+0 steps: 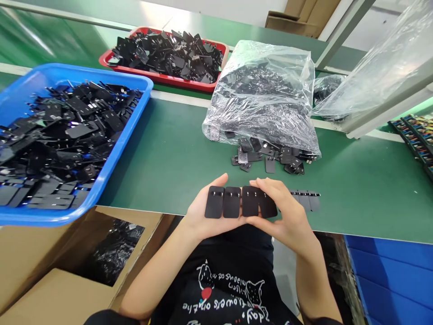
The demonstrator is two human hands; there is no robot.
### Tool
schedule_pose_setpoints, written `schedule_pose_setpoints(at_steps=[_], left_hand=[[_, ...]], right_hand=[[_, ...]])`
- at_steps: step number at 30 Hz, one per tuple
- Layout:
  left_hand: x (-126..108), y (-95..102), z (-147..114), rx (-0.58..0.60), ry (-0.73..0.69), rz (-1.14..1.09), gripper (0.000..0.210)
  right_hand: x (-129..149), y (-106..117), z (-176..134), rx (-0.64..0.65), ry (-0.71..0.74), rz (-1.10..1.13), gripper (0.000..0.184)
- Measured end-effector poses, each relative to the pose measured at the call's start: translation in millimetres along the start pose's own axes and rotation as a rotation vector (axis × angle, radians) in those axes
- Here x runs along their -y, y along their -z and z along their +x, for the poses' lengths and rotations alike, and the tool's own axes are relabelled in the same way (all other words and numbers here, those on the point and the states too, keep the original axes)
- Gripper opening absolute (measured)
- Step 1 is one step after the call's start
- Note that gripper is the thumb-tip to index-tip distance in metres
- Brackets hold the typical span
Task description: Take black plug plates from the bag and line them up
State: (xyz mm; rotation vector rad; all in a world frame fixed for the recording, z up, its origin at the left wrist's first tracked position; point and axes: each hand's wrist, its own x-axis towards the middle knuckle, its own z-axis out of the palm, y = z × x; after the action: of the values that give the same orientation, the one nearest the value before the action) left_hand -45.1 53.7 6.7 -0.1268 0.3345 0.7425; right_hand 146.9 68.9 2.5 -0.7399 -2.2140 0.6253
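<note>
Several small black plates (232,207) with rounded corners and tiny metal prongs lie side by side in a row across my two hands, just over the front edge of the bench. Beneath the row, my left hand (199,218) supports the plates on its fingers, its thumb pointing up at the left end. My right hand (287,208) grips the plates at the right end between thumb and fingers; the last of these sits tilted. Behind the right hand, a short row of similar plates (309,201) lies on the green bench.
Black plates fill a blue tub (115,169) at left and a red tray (162,77) behind. A clear plastic bag (260,104) of plates spills loose pieces (269,164) onto the bench (176,149). Cardboard boxes (67,289) stand below left; a metal post (382,110) rises at right.
</note>
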Motion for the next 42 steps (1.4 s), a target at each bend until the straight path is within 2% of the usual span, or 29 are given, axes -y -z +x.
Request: schedule_pose_setpoints(at_steps=[3, 5, 10, 13, 18, 26, 37, 42], left_hand=[[-17.9, 1.1, 4.5, 0.059, -0.039, 0.055, 0.059], [-33.8, 0.6, 6.9, 0.079, -0.068, 0.097, 0.061], [-71.3, -5.8, 3.3, 0.086, -0.138, 0.179, 0.067], [-82.8, -8.4, -1.7, 0.114, -0.175, 0.201, 0.068], [-91.2, -5.6, -3.9, 0.164, -0.212, 0.197, 0.071], [-98.0, 3.3, -2.1, 0.198, -0.258, 0.131, 0.075], [-99.6, 6.0, 0.2, 0.196, -0.232, 0.051, 0.076], [-96.6, 4.5, -0.1, 0.159, -0.282, 0.023, 0.076]], right_hand=[[-3.4, -2.8, 14.0, -0.011, 0.006, -0.036, 0.075], [-5.6, -1.7, 21.0, -0.073, 0.026, -0.030, 0.077], [-17.2, 3.0, 14.7, -0.345, 0.023, 0.110, 0.061], [-28.5, -1.8, -1.4, -0.423, -0.024, 0.137, 0.050], [-41.6, -16.1, -23.0, -0.457, -0.110, 0.104, 0.038], [-48.7, -26.2, -28.1, -0.581, -0.143, 0.120, 0.028], [-50.4, -28.4, -34.3, -0.563, -0.168, 0.092, 0.027], [-50.6, -28.5, -35.3, -0.566, -0.177, 0.097, 0.028]])
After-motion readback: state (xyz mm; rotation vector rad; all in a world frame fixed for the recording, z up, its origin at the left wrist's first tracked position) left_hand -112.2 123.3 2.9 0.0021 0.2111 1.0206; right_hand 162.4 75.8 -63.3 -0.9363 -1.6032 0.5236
